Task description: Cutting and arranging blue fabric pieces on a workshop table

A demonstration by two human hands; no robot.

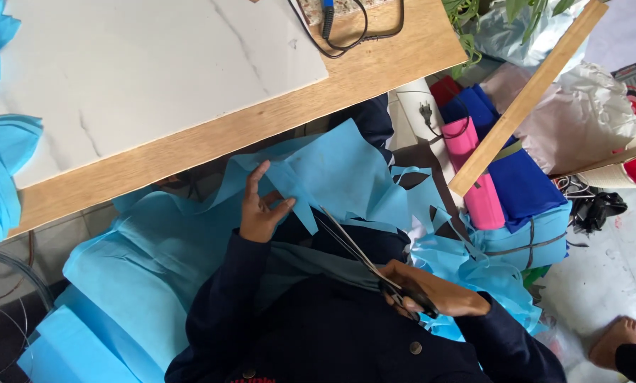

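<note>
— Head view, quick rundown pls: what's each hand on?

— Left hand (262, 213) is pinching a pointed flap of the light blue fabric sheet (190, 255), thumb and fingers closed on the edge, index finger sticking up. Right hand (431, 294) is wrapped round the dark handles of the scissors (353, 250), firm hold.

— Blades apart or closed?

— Slightly parted, I think; they're thin and the angle's poor, so can't swear to it. Tips point up-left, just beside the flap the left hand holds.

— Where's the fabric itself?

— Spread over the person's lap and down toward the floor, below the edge of the wooden table (374, 67). More blue scraps bunch up by the right wrist (cut strips, ragged edges).

— Anything else nearby?

— White marble-look slab (155, 64) on the table w/ a black cable (346, 42) at its far edge. Wooden slat (523, 99) leans at right over a pink roll (477, 174) and dark blue cloth (520, 181). Someone else's bare foot (616, 339) at bottom right.
</note>
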